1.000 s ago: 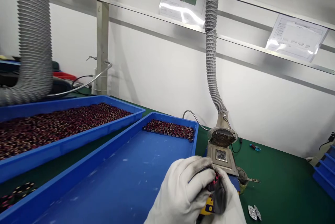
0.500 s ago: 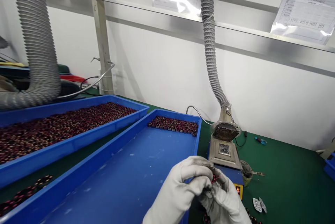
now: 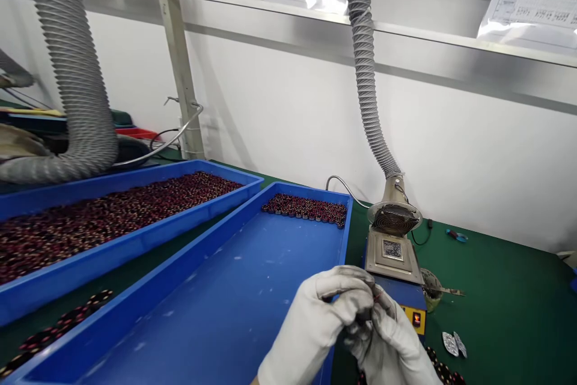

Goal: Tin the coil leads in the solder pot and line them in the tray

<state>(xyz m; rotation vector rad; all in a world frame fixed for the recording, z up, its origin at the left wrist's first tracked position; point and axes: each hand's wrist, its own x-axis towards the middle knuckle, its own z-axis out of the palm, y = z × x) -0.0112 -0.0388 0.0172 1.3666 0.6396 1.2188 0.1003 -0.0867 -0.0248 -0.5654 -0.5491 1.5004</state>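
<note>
My left hand (image 3: 322, 313), in a white glove with dirty fingertips, is closed on a small dark round part (image 3: 366, 314) with a speck of red. My right hand (image 3: 394, 337), gloved the same way, pinches that part from the other side. Fingers cover most of it, so its exact kind cannot be made out. Both hands are over the right edge of a long blue tray (image 3: 216, 289). Small black-and-red round parts (image 3: 311, 208) stand in packed rows at the tray's far end. Just beyond my hands is a blue box with a metal top plate (image 3: 376, 259) and a lit switch.
A second blue tray (image 3: 135, 247) at left is full of similar parts. More parts lie on the green table at lower left (image 3: 67, 319) and lower right (image 3: 444, 367). A ribbed hose (image 3: 367, 84) hangs above the box. A cup (image 3: 430, 289) and silvery pieces (image 3: 453, 344) are at right.
The view has shifted slightly, so the trays and the box appear a little further right. My hands stay together on the part, and less of its red shows now.
</note>
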